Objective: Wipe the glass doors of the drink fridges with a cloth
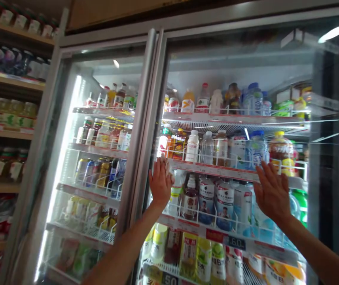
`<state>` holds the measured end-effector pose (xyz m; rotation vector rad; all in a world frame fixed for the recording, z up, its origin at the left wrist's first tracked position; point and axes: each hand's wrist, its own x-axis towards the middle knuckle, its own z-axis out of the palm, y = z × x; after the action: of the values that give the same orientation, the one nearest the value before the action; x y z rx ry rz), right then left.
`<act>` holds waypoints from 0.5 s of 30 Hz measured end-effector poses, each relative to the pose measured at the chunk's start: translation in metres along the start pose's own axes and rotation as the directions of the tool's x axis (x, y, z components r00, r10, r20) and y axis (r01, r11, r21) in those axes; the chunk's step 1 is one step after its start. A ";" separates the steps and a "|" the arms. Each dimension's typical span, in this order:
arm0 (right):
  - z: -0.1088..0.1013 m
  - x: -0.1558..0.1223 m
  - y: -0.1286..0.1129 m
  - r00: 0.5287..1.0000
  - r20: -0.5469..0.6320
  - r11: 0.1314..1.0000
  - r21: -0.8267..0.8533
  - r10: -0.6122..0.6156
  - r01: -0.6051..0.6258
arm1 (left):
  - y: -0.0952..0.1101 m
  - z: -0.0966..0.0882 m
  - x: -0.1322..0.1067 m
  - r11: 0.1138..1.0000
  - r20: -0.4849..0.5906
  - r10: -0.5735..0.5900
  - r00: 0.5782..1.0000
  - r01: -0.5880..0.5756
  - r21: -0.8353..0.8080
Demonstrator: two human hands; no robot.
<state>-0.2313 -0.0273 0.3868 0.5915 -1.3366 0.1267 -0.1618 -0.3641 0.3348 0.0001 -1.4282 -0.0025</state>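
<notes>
Both my arms reach forward to the right glass door (246, 51) of a lit drinks fridge. My left hand (160, 185) is raised near the door's left edge, fingers up, palm toward the glass. A pale patch shows by its fingertips; I cannot tell whether it is a reflection or a cloth. My right hand (271, 193) lies flat, fingers stretched, at or on the glass further right. Behind the pane stand rows of bottles, among them a white bottle (192, 146) and a blue-capped bottle (258, 148). The right hand hides part of the lower shelves.
To the left is a second glass door (98, 118) with a vertical metal frame (141, 130) and shelves of bottles and cans behind it. Wooden shelves (6, 132) with bottled drinks stand at the far left. Price strips (213, 171) run along the fridge shelves.
</notes>
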 end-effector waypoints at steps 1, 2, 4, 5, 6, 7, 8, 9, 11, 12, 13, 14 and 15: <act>-0.001 -0.002 -0.001 1.000 0.000 1.000 -0.002 -0.013 0.013 | 0.004 -0.004 -0.016 0.993 0.044 0.115 0.992 -0.113 -0.044; -0.002 -0.004 -0.001 1.000 0.000 1.000 -0.001 -0.025 0.025 | 0.007 -0.008 -0.033 0.959 0.086 0.273 0.958 -0.264 -0.104; -0.003 -0.007 -0.002 1.000 0.015 1.000 0.011 -0.027 0.027 | 0.011 -0.016 -0.057 0.846 0.130 0.521 0.844 -0.489 -0.215; -0.005 -0.008 -0.002 0.999 0.024 1.000 0.020 -0.024 0.024 | 0.010 -0.018 -0.063 0.823 0.140 0.555 0.820 -0.518 -0.232; -0.006 -0.009 -0.002 0.999 0.038 0.999 0.029 -0.013 0.012 | 0.009 -0.019 -0.064 0.845 0.157 0.524 0.837 -0.489 -0.217; -0.008 -0.011 -0.002 0.999 0.053 0.999 0.040 -0.004 0.002 | 0.006 -0.020 -0.062 0.895 0.174 0.439 0.882 -0.411 -0.173; -0.010 -0.014 -0.002 0.997 0.071 0.999 0.049 0.009 -0.012 | 0.005 -0.020 -0.060 0.948 0.180 0.314 0.932 -0.298 -0.111; -0.013 -0.017 -0.002 0.996 0.087 0.998 0.057 0.017 -0.022 | 0.005 -0.020 -0.059 0.984 0.165 0.177 0.970 -0.173 -0.043; -0.018 -0.028 -0.002 0.993 0.117 0.997 0.067 0.027 -0.035 | 0.015 -0.022 -0.068 0.999 0.141 0.016 0.990 -0.022 0.044; -0.021 -0.034 -0.001 0.992 0.125 0.997 0.072 0.016 -0.025 | 0.024 -0.025 -0.077 0.997 0.155 0.054 0.986 -0.061 0.039; -0.024 -0.040 -0.001 0.991 0.132 0.997 0.076 -0.003 -0.007 | 0.035 -0.027 -0.088 0.984 0.183 0.174 0.967 -0.177 0.001; -0.026 -0.046 0.000 0.990 0.139 0.997 0.078 -0.023 0.012 | 0.046 -0.029 -0.098 0.937 0.211 0.348 0.913 -0.342 -0.066; -0.029 -0.052 0.002 0.988 0.145 0.996 0.080 -0.047 0.036 | 0.056 -0.030 -0.104 0.850 0.226 0.526 0.820 -0.505 -0.148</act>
<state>-0.2202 0.0006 0.3359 0.7046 -1.4664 0.1026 -0.1469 -0.3076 0.2274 -0.4758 -1.6507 0.4035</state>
